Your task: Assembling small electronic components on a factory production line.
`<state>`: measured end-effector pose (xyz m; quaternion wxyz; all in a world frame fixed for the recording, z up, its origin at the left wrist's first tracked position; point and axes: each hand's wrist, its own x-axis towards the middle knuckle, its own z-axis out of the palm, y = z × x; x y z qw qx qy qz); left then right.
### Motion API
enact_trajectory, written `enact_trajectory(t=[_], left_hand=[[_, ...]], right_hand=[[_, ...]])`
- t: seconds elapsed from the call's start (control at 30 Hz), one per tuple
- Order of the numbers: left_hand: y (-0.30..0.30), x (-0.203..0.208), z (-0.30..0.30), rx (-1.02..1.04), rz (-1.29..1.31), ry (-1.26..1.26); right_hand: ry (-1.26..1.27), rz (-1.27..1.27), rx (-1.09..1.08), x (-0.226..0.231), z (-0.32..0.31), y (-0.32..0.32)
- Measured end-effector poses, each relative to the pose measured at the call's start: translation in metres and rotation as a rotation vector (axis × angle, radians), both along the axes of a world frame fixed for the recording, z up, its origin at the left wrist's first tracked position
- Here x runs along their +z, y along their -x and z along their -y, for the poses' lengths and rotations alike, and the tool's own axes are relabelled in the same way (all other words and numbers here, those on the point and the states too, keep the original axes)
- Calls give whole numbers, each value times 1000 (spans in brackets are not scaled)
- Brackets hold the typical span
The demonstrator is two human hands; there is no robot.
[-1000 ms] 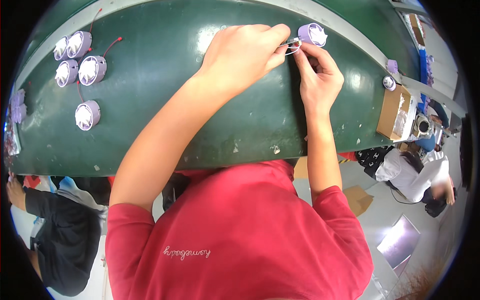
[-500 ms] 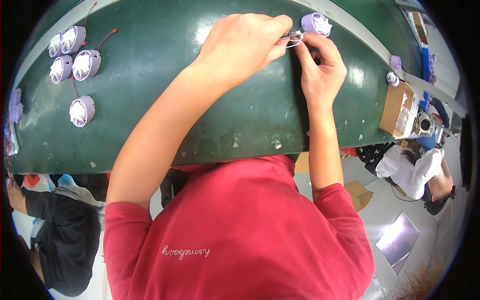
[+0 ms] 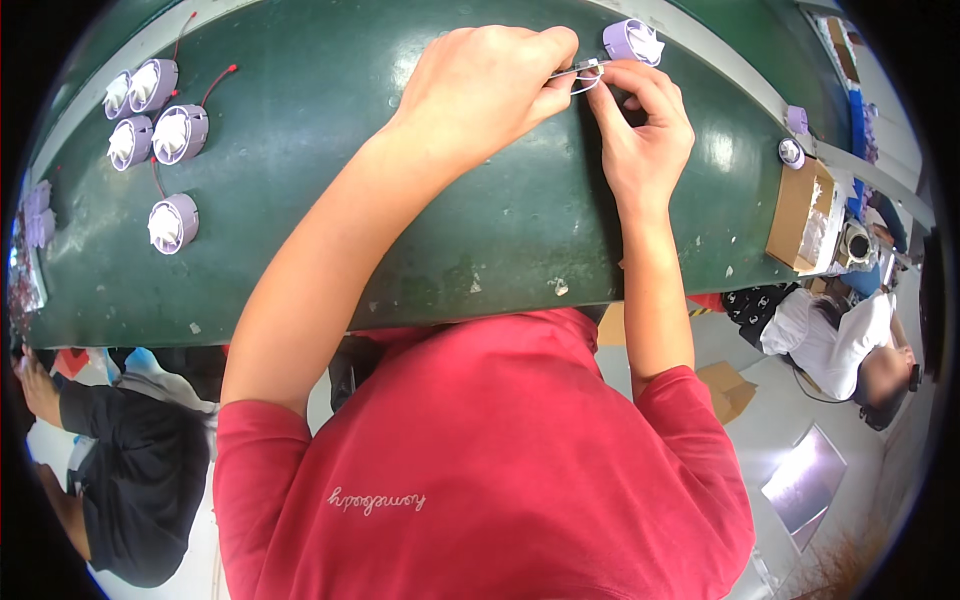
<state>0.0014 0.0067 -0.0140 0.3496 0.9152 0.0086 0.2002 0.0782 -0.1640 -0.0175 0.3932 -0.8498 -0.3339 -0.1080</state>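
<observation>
My left hand (image 3: pixel 485 85) is closed at the far side of the table, pinching a thin dark flat piece (image 3: pixel 567 72) that is mostly hidden by the fingers. A small white connector (image 3: pixel 592 64) sits at its end. Thumb and forefinger of my right hand (image 3: pixel 648 125) close on a thin white wire (image 3: pixel 584 91), which loops between the two hands. Just beyond the right fingertips stands a lilac ring-shaped housing (image 3: pixel 618 42) with a white bladed fan wheel in it. The hands meet over the green table (image 3: pixel 480 220).
Several similar fan housings (image 3: pixel 180 133), some with red leads, stand at the left. At the right edge are another fan unit (image 3: pixel 791 152) and an open cardboard box (image 3: pixel 798 215). One person in black (image 3: pixel 140 480) is at the left, another in white (image 3: pixel 815 340) at the right.
The whole view has shifted slightly, with the table's things sitting a little farther right. Both hands keep their pinch, and the small parts between them have barely moved.
</observation>
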Motion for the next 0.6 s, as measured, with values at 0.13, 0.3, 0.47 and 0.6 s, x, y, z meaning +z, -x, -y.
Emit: enact_trajectory(t=[0.13,0.3,0.47,0.6], left_hand=[[0,0,0,15,-25,20],[0,1,1,9,-43,19],[0,1,1,-2,-39,40],[1,1,1,6,-37,-6]], right_hand=[[-8,2,9,1,-1,-1],[-1,-2,4,1,-1,-1],[17,6,-6,2,-1,1],[19,-8,-1,1,-1,1]])
